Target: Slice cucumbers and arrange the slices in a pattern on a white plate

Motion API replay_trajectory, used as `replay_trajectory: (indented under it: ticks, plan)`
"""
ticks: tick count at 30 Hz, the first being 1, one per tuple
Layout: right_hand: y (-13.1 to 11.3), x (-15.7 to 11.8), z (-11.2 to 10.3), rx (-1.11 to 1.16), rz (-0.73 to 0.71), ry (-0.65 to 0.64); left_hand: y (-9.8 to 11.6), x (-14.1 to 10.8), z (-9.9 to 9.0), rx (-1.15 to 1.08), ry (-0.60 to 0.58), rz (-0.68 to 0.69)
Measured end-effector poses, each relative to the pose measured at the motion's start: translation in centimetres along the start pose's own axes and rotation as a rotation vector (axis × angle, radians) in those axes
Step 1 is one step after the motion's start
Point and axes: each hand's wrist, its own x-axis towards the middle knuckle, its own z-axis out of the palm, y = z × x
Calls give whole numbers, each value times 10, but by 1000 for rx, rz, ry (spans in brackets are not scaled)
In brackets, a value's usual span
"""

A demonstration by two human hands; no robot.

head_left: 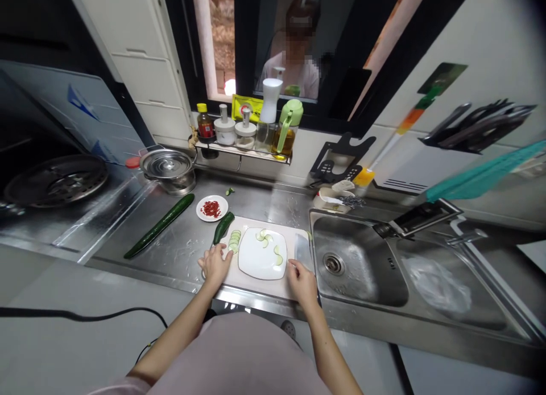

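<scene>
My left hand [216, 267] rests over the left edge of the pale cutting board [294, 287], fingers apart, its fingertips close beside a row of cucumber slices [234, 239]. A cut piece of cucumber [222, 227] lies just beyond that hand. On the board sits a white square plate [260, 265], with several thin cucumber slices [264, 237] curved along its top and right side. My right hand [302, 282] is closed at the plate's right edge; whatever its curled fingers hold, if anything, is hidden. A knife [302, 248] lies on the board beyond it, its handle not visible.
A whole cucumber [160, 226] and a small plate of chopped red pieces [211, 208] lie left on the steel counter. A lidded pot [168, 170] stands behind. The sink [358, 270] is to the right, and a seasoning rack [243, 149] hangs at the back.
</scene>
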Motion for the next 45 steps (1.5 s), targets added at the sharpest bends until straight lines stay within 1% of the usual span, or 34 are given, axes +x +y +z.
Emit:
replay_trajectory:
  ticks: [8,15,25,29,33,36,38,41,43,45]
  plan:
    - [3,-3,3,13,-23,3,-3,4,8,35,-8,1]
    - [4,-5,5,29,-74,30,0,7,9,26,5,-6]
    - [5,-10,4,32,-61,31,-1,10,12,45,21,12]
    - [4,-12,3,39,-61,29,0,10,12,25,35,10]
    - [4,-13,3,44,-60,22,3,10,9,-42,39,34]
    - [3,-13,4,52,-57,16,7,10,7,-160,35,30]
    - [4,-13,4,68,-58,18,10,12,5,-299,36,-13]
    - [4,-12,5,97,-55,23,16,16,-1,-637,0,-86]
    - [2,-10,5,123,-52,35,21,19,-9,-897,-55,-99]
    - [-5,-6,2,174,-56,57,28,19,-20,-1087,-116,-91]
